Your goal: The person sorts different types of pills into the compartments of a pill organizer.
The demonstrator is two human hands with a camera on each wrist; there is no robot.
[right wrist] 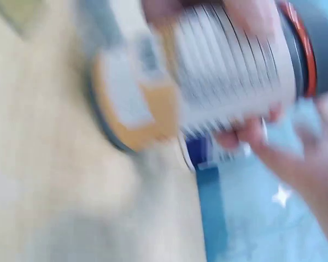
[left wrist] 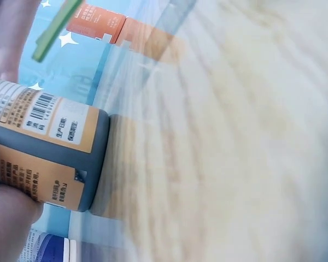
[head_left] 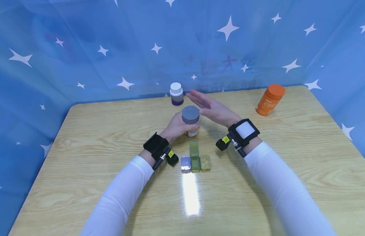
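Note:
My left hand is wrapped round a bottle with a grey cap. In the left wrist view its orange and dark label shows, with the base close over the table. Beside the cap, my right hand has its fingers extended, thumb near the cap's edge. Nearer me on the table stand three small pill boxes side by side: a purple one, a green one with its lid flipped up and a yellow one. The right wrist view is blurred.
Behind the hands, a white-capped bottle stands near the table's back edge. An orange bottle stands at the back right. A blue curtain with white stars hangs behind the wooden table.

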